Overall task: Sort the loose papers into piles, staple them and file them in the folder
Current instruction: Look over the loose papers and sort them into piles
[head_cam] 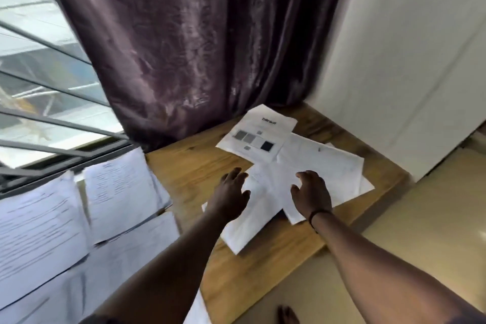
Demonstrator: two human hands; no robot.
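Loose white papers (323,166) lie overlapped near the right end of a wooden table (194,168). Farthest back is a sheet with grey and black squares (259,131). My left hand (231,195) reaches over the left edge of this heap, fingers spread and relaxed, holding nothing. My right hand (311,192) hovers over the middle of the heap, fingers loosely curved, also holding nothing. Printed sheets (118,192) and further pages (36,234) lie side by side on the left of the table. No stapler or folder is in view.
A dark purple curtain (184,47) hangs behind the table. A barred window (39,74) is at the left. A white wall (407,61) stands to the right, above beige floor tiles (420,231). A foot (288,314) shows at the bottom.
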